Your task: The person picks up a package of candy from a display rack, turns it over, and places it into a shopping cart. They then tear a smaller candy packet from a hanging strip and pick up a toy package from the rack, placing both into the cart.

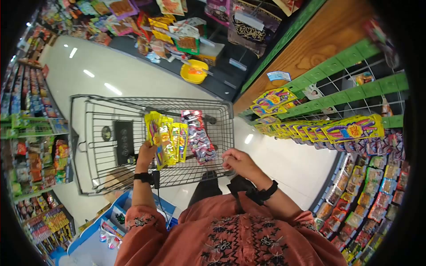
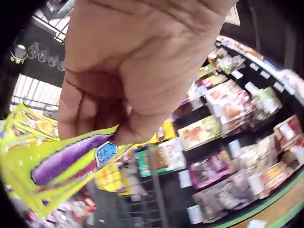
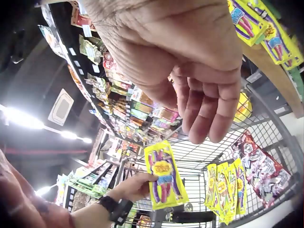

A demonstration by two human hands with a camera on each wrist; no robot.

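Note:
The left hand [image 1: 147, 155] pinches the edge of a yellow candy packet [image 3: 164, 175] with purple and pink shapes, held over the shopping cart [image 1: 104, 177]. In the left wrist view, thumb and fingers of the left hand [image 2: 128, 71] grip the packet [image 2: 71, 161]. Several similar yellow packets [image 3: 223, 187] lie side by side in the cart, beside a red and silver pack [image 1: 199, 136] of small wrapped pieces. The right hand [image 1: 239, 163] is at the cart's near right corner; in the right wrist view its fingers [image 3: 206, 109] hang loosely curled, holding nothing.
More yellow packets [image 1: 353, 128] hang on a rack at the right. A dark shelf [image 1: 217, 77] of bagged snacks with a yellow bowl [image 1: 194, 72] stands beyond the cart. Packed shelves [image 1: 33, 150] line the left, and a blue-edged bin [image 1: 95, 230] is at the lower left.

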